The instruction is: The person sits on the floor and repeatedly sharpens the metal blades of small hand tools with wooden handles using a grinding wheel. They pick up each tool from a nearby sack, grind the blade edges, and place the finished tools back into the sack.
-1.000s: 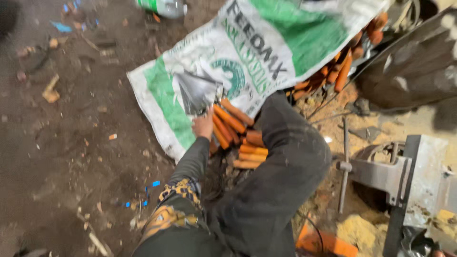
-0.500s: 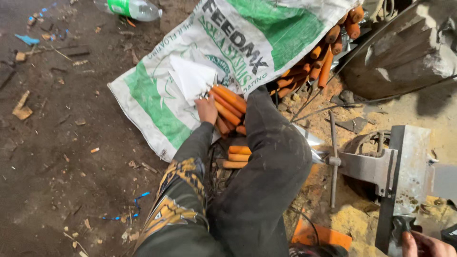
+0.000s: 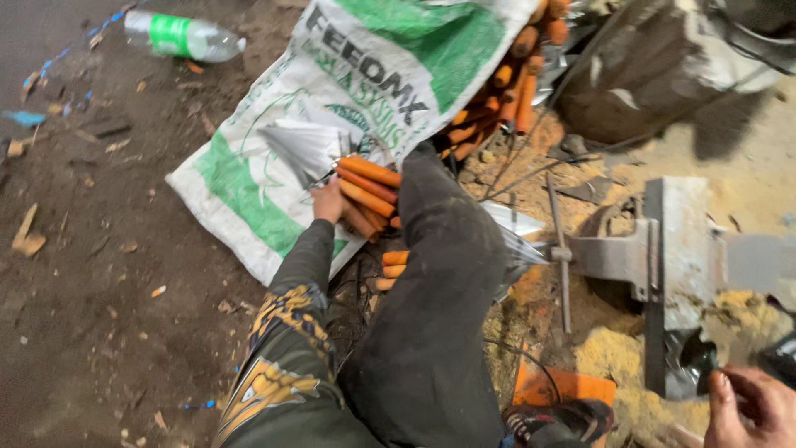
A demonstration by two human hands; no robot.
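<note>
My left hand (image 3: 328, 202) reaches forward past my dark trouser leg (image 3: 431, 290) and closes around a bunch of orange-handled tools (image 3: 365, 187). A grey metal blade (image 3: 303, 148) fans out from them over a white and green woven sack (image 3: 274, 166). More orange handles (image 3: 390, 264) lie beside my knee, and another heap (image 3: 497, 91) sits at the sack's far edge. My right hand (image 3: 750, 408) shows at the bottom right corner with curled fingers, next to a grey metal vise (image 3: 672, 265); what it holds is cut off.
A clear plastic bottle with a green label (image 3: 182, 37) lies on the dirt floor at top left. Sawdust (image 3: 613, 357) is piled under the vise. A dark bulky metal object (image 3: 655, 66) stands at top right. An orange piece (image 3: 564, 386) lies by my shoe.
My left hand stays on the orange-handled tools by the sack. My right hand has come into view at the bottom right near the vise.
</note>
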